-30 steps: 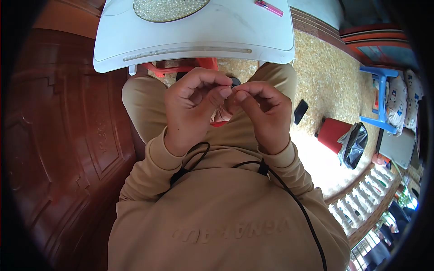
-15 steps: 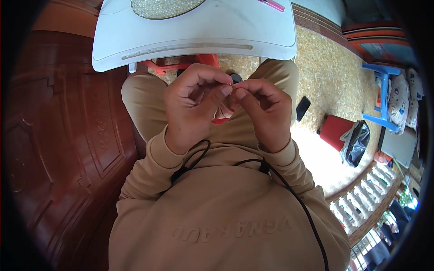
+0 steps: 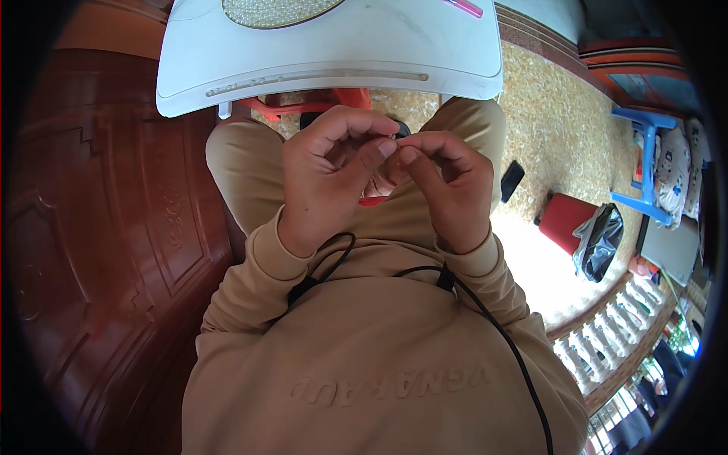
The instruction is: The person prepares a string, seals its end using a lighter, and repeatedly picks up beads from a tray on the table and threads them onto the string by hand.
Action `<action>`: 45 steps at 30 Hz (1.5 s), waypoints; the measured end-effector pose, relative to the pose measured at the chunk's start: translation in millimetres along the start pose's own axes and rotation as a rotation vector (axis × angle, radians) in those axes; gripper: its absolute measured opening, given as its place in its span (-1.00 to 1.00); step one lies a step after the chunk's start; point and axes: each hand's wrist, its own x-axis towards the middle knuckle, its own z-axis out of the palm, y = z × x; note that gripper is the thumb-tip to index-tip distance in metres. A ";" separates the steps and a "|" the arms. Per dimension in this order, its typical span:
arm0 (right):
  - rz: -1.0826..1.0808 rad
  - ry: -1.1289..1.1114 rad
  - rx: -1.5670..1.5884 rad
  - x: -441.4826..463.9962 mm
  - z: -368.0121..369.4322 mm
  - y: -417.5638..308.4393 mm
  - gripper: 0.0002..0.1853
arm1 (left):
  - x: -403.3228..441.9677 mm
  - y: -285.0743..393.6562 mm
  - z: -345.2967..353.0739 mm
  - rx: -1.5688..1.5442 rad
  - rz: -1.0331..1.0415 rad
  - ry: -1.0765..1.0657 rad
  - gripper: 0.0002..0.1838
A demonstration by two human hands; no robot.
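My left hand (image 3: pixel 327 178) and my right hand (image 3: pixel 451 186) meet fingertip to fingertip above my lap. Thumb and index finger are pinched together on each hand. Something tiny shows between the left fingertips, too small to make out; whatever the right fingertips pinch is hidden. Beyond the hands stands a white table (image 3: pixel 334 49) with a groove (image 3: pixel 379 76) along its near edge, where several small beads lie at the left. A round tray of pearl-like beads (image 3: pixel 280 10) rests on the tabletop. At the table's far right lies a pink pen-like item (image 3: pixel 464 7).
A red stool (image 3: pixel 296 106) is partly under the table. On the floor at the right are a dark phone (image 3: pixel 512 180), a red bin (image 3: pixel 565 221) with a black bag (image 3: pixel 603 239), and a blue stool (image 3: pixel 648 163). A brown carved wooden panel (image 3: pixel 129 227) stands at the left.
Both hands keep their pinch and have shifted very slightly to the right in view. The table and floor items have also moved slightly in view.
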 end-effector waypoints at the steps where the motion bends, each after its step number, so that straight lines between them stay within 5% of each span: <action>1: -0.003 0.000 -0.007 0.3 -0.2 -0.1 -0.87 | 0.6 -0.5 -0.3 0.010 0.005 -0.005 -0.83; 9: -0.048 0.041 0.046 1.9 0.8 6.2 -0.88 | 1.7 1.4 0.0 0.032 -0.079 -0.028 -0.82; 13: 0.084 0.035 0.116 4.6 -0.2 10.3 -0.85 | 4.0 -3.9 -3.2 0.203 0.067 -0.034 -0.85; 23: -0.223 0.041 -0.095 12.8 -0.7 32.9 -0.83 | 17.6 -0.9 -9.3 0.577 0.145 -0.092 -0.83; 29: -0.370 0.095 -0.194 17.2 -4.4 32.9 -0.85 | 134.7 -17.9 -83.2 0.917 0.380 0.143 -0.86; 34: -0.269 0.091 -0.094 10.5 -6.9 29.0 -0.87 | 213.8 -23.9 -135.8 1.151 0.309 0.159 -0.83; 38: -0.206 0.129 -0.037 7.7 -9.2 28.1 -0.88 | 227.8 -23.8 -136.1 1.510 0.198 -0.023 -0.83; 45: -0.108 0.131 0.097 7.3 -8.7 23.1 -0.89 | 222.7 -31.1 -147.0 1.458 0.204 0.043 -0.82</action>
